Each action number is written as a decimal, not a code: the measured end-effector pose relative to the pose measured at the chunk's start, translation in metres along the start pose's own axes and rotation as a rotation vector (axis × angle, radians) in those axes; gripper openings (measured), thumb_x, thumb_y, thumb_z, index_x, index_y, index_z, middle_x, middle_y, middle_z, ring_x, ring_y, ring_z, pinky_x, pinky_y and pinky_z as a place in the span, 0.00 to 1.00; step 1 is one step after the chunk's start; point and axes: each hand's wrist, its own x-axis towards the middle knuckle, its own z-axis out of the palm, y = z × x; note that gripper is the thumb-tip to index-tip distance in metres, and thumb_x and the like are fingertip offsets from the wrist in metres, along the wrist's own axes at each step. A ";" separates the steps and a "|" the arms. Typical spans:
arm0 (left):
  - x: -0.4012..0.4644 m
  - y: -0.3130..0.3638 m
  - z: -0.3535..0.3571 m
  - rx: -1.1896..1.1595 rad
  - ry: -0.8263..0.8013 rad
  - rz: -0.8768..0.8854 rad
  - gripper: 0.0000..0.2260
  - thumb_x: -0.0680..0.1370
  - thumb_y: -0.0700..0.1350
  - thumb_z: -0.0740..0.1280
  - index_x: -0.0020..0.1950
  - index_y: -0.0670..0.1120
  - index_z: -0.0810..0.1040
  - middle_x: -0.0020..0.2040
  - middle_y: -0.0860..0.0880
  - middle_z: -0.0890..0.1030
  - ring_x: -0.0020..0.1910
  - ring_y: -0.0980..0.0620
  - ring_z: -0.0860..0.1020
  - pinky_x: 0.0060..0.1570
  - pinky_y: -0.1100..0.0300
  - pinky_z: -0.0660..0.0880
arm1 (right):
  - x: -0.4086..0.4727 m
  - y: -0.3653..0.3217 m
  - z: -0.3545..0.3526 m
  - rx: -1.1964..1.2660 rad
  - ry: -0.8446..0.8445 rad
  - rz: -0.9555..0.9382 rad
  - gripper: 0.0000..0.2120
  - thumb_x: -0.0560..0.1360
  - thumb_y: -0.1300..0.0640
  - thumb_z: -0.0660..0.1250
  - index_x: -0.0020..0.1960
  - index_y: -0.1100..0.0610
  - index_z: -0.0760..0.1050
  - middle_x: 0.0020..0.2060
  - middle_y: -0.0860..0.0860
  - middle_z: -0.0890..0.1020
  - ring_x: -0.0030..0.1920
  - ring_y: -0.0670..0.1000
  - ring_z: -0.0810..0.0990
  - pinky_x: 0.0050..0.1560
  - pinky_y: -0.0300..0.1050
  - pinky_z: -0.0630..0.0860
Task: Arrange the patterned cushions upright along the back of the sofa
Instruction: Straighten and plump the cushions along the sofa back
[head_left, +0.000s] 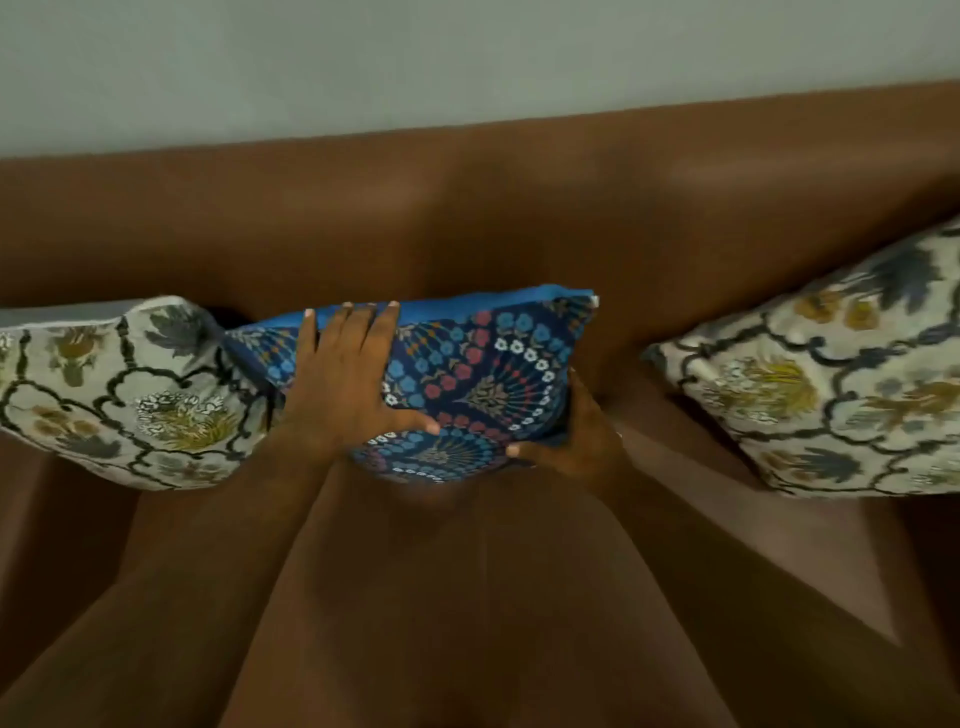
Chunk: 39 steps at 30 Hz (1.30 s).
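A blue cushion (498, 364) with red, white and blue flower fans leans against the brown sofa back (467, 218) in the middle. My left hand (348, 379) lies spread over its front face and top edge. My right hand (576, 436) grips its lower right corner from below. A cream floral cushion (119, 400) leans at the left, touching the blue one. Another cream floral cushion (836, 379) leans at the right, apart from it.
The brown sofa seat (483, 597) stretches toward me between my forearms. A pale grey-green wall (415, 62) rises behind the sofa back. Bare sofa back shows between the blue cushion and the right cushion.
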 end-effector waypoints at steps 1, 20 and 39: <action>0.004 -0.013 0.008 0.007 0.001 0.022 0.64 0.57 0.87 0.52 0.79 0.41 0.63 0.73 0.38 0.72 0.73 0.35 0.68 0.73 0.27 0.53 | 0.009 0.004 0.011 0.028 -0.001 0.000 0.56 0.61 0.40 0.83 0.80 0.52 0.58 0.75 0.48 0.71 0.74 0.47 0.72 0.70 0.51 0.75; 0.014 -0.033 0.052 -0.610 0.179 -0.322 0.58 0.48 0.83 0.68 0.62 0.40 0.72 0.56 0.41 0.79 0.57 0.38 0.79 0.53 0.39 0.78 | 0.022 -0.098 -0.048 -0.573 0.276 -0.062 0.45 0.51 0.22 0.75 0.53 0.55 0.71 0.46 0.49 0.76 0.51 0.54 0.76 0.47 0.54 0.76; -0.014 0.015 0.048 -0.542 0.218 -0.213 0.62 0.62 0.83 0.59 0.81 0.40 0.55 0.79 0.36 0.62 0.78 0.35 0.61 0.73 0.33 0.62 | -0.006 -0.056 -0.044 -0.522 0.331 -0.131 0.49 0.74 0.23 0.55 0.81 0.56 0.55 0.75 0.57 0.69 0.75 0.57 0.68 0.72 0.64 0.67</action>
